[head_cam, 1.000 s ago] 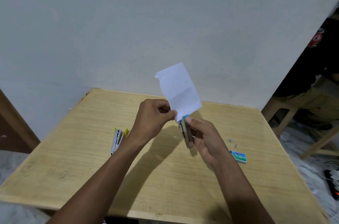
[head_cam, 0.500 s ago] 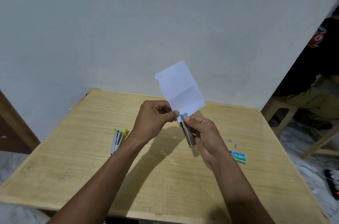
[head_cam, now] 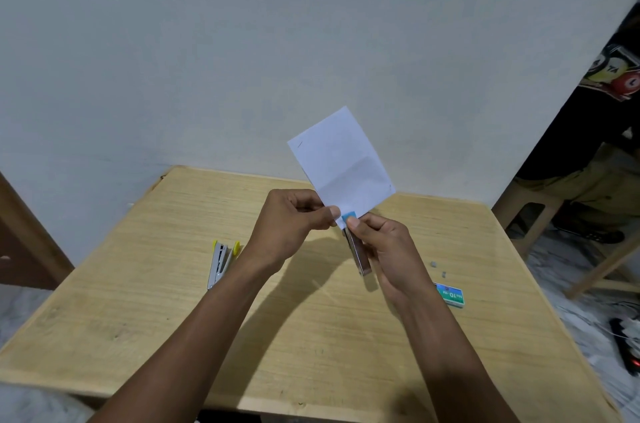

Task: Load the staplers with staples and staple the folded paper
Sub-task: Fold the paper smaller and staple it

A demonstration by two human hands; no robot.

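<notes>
Your left hand [head_cam: 294, 221] pinches the folded paper [head_cam: 341, 164], white and creased, held above the table [head_cam: 311, 336]. Your right hand [head_cam: 388, 249] grips the blue-tipped stapler [head_cam: 356, 251] at the paper's lower corner. A yellow-tipped stapler [head_cam: 221, 261] lies on the table.

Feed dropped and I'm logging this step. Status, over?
Left hand pinches folded paper. Right hand grips blue stapler, nose at paper's lower corner. Yellow stapler lies on table. Nothing in the way.
</notes>
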